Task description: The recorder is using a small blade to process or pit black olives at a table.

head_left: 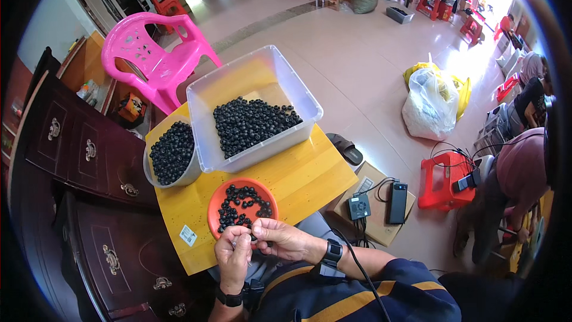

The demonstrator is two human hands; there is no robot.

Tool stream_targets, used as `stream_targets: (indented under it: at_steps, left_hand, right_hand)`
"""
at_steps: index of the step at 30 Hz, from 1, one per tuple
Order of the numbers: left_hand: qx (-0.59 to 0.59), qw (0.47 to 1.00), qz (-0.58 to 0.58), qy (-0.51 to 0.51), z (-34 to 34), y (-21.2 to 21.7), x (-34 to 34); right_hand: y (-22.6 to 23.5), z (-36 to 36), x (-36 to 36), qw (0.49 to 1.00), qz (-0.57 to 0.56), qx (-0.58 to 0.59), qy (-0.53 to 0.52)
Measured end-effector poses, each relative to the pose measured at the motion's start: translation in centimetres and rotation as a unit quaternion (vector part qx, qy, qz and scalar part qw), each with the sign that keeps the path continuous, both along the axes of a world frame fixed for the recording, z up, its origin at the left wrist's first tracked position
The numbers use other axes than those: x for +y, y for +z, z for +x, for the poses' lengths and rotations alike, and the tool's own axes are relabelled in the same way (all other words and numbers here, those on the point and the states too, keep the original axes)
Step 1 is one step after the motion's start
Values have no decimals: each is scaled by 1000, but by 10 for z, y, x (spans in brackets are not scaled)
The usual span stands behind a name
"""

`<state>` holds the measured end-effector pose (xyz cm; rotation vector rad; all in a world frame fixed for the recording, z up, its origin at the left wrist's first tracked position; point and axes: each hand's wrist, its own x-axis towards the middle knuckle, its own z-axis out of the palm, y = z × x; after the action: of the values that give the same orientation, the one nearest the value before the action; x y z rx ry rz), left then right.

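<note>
Just over the near edge of an orange-red bowl (215, 207), my left hand (233, 255) and my right hand (287, 241) meet, fingertips pinched together. Between them a small round black piece (254, 237) shows in part; the fingers hide most of it. Both hands are closed on it. Loose round black pieces (245, 194), some with a hole in the middle, lie in the bowl. Beyond it a large clear plastic bin (256, 158) and, to its left, a smaller translucent tub (192, 174) hold many more of the same black pieces.
Everything stands on a small yellow table (298, 173). A dark wooden cabinet (89, 203) is close on my left; a pink chair (161, 62) stands behind. At right are a cardboard box (381, 191) with electronics, a red stool (444, 185), plastic bags (432, 104) and other people.
</note>
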<state>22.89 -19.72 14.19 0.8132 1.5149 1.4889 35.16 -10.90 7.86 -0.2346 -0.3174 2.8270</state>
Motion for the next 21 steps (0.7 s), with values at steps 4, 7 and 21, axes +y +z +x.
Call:
stream_targets:
  at_steps: [4,7,21]
  left_hand:
    - [-8,1000,2,1,-10,-7,10]
    - [29,999,-13,-1,-22,-16,12]
    - [186,977,-38,-100,-75,-16,60]
  right_hand:
    - [-3,-11,8,999,6,-34,-5]
    - [-6,-20,13,999,2,-43,4]
    - [-10,-36,59,990,25,-99,-96]
